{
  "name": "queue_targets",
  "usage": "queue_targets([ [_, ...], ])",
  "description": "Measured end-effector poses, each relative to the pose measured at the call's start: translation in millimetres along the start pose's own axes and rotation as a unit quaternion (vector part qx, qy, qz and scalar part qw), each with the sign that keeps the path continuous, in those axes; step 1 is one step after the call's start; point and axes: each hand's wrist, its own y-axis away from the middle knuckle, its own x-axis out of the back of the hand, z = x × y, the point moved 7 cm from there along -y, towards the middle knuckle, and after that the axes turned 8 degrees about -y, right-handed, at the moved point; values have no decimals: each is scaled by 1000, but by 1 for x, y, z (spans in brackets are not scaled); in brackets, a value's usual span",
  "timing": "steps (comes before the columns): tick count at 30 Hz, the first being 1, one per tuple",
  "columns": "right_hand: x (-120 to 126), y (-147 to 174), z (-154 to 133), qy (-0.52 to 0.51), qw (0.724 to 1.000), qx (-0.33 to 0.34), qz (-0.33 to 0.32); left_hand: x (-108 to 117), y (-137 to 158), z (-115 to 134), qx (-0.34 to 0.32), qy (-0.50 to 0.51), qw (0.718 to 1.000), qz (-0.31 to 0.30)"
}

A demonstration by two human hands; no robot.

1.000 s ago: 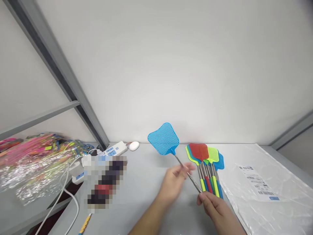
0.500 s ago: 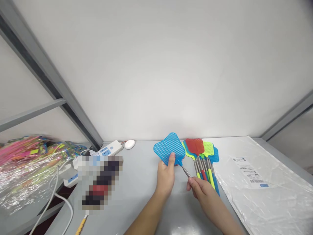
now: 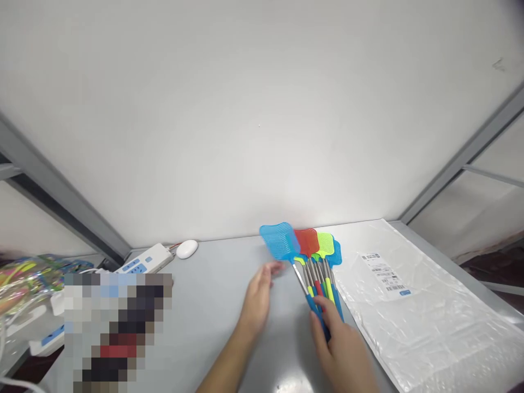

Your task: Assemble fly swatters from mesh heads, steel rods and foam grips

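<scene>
My right hand (image 3: 338, 341) is closed around the blue handle of a fly swatter with a steel shaft. This blue fly swatter (image 3: 279, 240) is tilted up to the left, its meshed head slightly blurred. Just right of it lies a bunch of fly swatters (image 3: 326, 244) with red, yellow-green and blue heads, their handles side by side and partly hidden by my right hand. My left hand (image 3: 257, 297) is apart from the swatter, below its head, with loosely stretched fingers and nothing in them.
A white plastic mailing bag (image 3: 360, 284) with a printed label lies at the right. At the left are a white power strip (image 3: 149, 259), a round white device (image 3: 187, 249), a pixelated patch and shiny wrapped goods (image 3: 24, 278). A pale wall (image 3: 254, 109) rises behind the grey table.
My left hand has let go of the swatter head and dropped lower. My right hand has moved from the shaft to the handle, bringing the swatter beside the bunch. The view has turned right.
</scene>
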Motion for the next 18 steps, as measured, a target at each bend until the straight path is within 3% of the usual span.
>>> queue_targets([
  [3, 20, -13, 22, 44, 994, -95, 38, -35, 18, 4, -54, -68, 993, -83],
  [7, 33, -35, 31, 98, 987, -118, 56, -59, 34, 16, -164, -177, 958, -155],
  [18, 16, -56, 25, 145, 980, -131, 36, -38, 20, 5, -131, -172, 972, -89],
])
